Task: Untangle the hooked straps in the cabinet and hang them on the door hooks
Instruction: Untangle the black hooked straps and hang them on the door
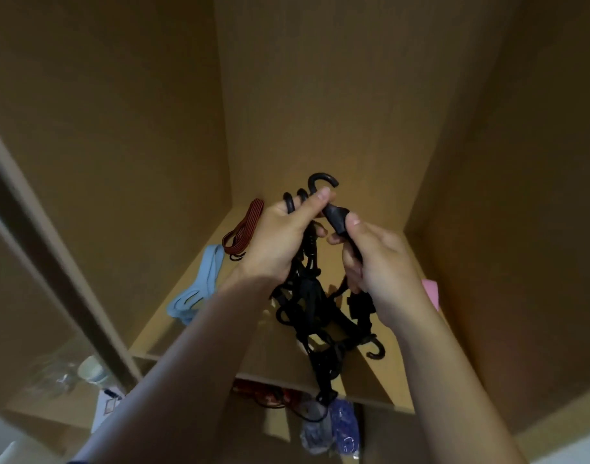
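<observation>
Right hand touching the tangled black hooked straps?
Touching. The head view shows the right hand with thumb and fingers curled round the hook stem of the tangled black hooked straps; the left hand grips them too.

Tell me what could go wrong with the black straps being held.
The black straps hang tangled below both hands; the loose hook near the shelf edge might catch there. The left hand pinches the top hook while the right hand grips below it; pulling hard might tighten the tangle.
</observation>
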{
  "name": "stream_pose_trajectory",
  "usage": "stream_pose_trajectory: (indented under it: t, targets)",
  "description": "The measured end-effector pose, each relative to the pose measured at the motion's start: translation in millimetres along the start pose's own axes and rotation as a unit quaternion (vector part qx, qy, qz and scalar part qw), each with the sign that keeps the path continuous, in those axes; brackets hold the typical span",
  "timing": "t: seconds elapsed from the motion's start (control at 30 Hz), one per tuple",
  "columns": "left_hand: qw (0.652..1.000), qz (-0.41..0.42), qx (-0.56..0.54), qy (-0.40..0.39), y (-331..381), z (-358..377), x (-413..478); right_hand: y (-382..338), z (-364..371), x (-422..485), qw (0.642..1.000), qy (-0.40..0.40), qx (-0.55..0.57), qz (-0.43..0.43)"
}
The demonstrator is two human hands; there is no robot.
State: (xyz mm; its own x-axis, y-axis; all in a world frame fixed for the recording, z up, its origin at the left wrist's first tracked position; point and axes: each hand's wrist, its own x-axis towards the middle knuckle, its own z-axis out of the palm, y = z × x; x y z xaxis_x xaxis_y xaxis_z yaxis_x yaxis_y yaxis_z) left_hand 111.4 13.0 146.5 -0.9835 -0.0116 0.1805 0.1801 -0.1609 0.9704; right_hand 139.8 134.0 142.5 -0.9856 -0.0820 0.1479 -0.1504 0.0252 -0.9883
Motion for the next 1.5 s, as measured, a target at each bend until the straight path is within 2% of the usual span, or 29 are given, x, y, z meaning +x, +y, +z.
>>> stream_pose_trajectory:
  t: [0.07,0.17,0.4,0.53,0.77,1.0,1.1,1.23,1.5]
  targets:
    - [0.996,-0.012,-0.067,-0.064,11,-3,-22,-4,7,-22,0.996,-0.059,0.062,-0.006]
    - [0.985,-0.032,-0.129,-0.11,25,-16,-60,-6,23,-58,0.99,-0.101,0.102,0.012]
    - [0.975,-0.053,-0.13,-0.171,38,-47,-150,8,57,-161,0.979,-0.088,0.18,0.033]
    - [0.96,-0.106,-0.123,-0.228,46,-43,-188,7,64,-210,0.987,-0.076,0.128,0.055]
    - [0.923,-0.127,-0.146,-0.333,44,-4,-237,6,36,-280,0.99,0.047,0.08,0.103]
    - [0.882,-0.133,-0.17,-0.42,26,73,-294,8,-9,-365,0.981,0.167,0.074,0.07]
    - [0.862,-0.13,-0.159,-0.463,24,113,-328,14,-33,-409,0.968,0.244,0.008,0.057]
    - [0.854,-0.107,-0.114,-0.496,22,175,-385,17,-76,-478,0.942,0.331,-0.033,0.037]
    - [0.834,-0.123,-0.162,-0.513,32,304,-505,11,-170,-624,0.92,0.362,-0.101,0.109]
